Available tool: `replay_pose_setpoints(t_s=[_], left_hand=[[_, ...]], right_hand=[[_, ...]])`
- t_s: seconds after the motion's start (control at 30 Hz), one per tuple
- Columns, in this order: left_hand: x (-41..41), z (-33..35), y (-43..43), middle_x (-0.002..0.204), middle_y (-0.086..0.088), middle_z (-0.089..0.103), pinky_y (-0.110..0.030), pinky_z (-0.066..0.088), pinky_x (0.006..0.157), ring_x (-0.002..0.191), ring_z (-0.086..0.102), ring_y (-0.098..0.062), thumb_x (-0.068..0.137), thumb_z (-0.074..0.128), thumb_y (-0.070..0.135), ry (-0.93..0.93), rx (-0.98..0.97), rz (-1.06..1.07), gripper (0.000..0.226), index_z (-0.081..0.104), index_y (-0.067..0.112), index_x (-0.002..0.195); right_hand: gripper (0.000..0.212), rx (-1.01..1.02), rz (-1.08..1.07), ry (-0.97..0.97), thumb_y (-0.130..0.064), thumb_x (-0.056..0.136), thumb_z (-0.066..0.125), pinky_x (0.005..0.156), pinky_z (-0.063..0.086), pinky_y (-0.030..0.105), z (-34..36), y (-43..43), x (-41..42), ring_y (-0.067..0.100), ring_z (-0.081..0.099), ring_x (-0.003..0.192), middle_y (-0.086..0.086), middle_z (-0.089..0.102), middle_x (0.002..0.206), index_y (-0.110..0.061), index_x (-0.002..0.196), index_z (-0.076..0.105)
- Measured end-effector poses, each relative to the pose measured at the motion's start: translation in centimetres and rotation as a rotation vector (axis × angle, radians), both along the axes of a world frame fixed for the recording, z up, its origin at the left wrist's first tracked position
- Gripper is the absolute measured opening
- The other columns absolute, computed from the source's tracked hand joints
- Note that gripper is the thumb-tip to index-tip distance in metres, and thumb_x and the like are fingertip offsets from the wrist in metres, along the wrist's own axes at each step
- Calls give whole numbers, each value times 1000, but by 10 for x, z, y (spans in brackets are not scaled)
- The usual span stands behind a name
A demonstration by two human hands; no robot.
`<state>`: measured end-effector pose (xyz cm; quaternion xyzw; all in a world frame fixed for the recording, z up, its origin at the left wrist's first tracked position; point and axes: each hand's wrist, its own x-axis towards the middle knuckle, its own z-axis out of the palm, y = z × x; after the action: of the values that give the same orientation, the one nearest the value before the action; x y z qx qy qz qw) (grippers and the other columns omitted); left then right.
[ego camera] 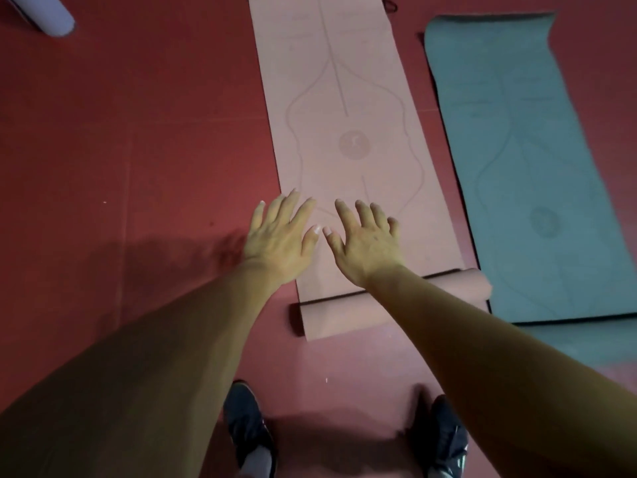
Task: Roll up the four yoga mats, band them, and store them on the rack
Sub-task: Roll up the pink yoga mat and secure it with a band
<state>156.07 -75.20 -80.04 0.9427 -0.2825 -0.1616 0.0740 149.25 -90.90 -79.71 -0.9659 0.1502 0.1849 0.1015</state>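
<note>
The pink mat [344, 98] is laid flat on the red floor [138, 150], its near end rolled up. Just beyond the rolled end, the left grip [279, 239] and right grip [365, 243] are held over the mat, spread, fingers straight, pinching nothing. A teal mat [534, 167] is laid flat alongside, to the right.

Dark red floor [144, 108] of large smooth tiles, faint straight seams [128, 215] crossing it, small pale specks [104, 202] here and there, dim uneven light, soft shadow [165, 257] at lower left.
</note>
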Motion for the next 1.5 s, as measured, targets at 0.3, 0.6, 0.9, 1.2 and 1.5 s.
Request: replay_pose_setpoints(t_s=[0.3, 0.6, 0.9, 1.2, 1.5], left_hand=[[-113, -95, -144, 166, 2, 20, -44, 10, 123, 151, 19, -20, 104, 30, 46, 19, 50, 172, 56, 26, 30, 157], [-180, -205, -214, 167, 0, 18, -44, 9, 123, 151, 17, -23, 105, 28, 45, 107, 96, 304, 55, 25, 29, 157], [-207, -356, -227, 168, 0, 16, -41, 4, 125, 154, 13, -21, 106, 28, 48, 168, 98, 263, 58, 21, 28, 160], [-302, -405, -205, 163, 5, 32, -40, 11, 123, 149, 28, -18, 106, 25, 50, 251, 65, 299, 55, 28, 31, 157], [-402, -384, -198, 137, 5, 44, -42, 26, 107, 128, 36, -23, 101, 29, 54, 253, 141, 183, 43, 49, 40, 136]], right_hand=[[66, 63, 89, 23, -61, 104, 13, 121, 11, 54, -95, -151, -91, 34, 10, 155, 10, 19, 167, -30, 162, 8], [65, 47, 143, 149, -60, 104, 17, 120, 13, 55, -220, -244, -162, 34, 12, 155, 9, 20, 167, -29, 161, 16], [65, 121, 156, 205, -59, 105, 18, 123, 7, 55, -363, -245, -194, 36, 5, 156, 12, 9, 170, -30, 162, 16], [48, 31, 57, 50, -55, 103, 36, 104, 31, 51, -384, -232, -297, 38, 40, 129, 17, 46, 136, -21, 130, 57], [50, 44, 27, 190, -59, 102, 33, 104, 31, 51, -372, -216, -394, 34, 41, 126, 12, 45, 133, -28, 137, 49]])
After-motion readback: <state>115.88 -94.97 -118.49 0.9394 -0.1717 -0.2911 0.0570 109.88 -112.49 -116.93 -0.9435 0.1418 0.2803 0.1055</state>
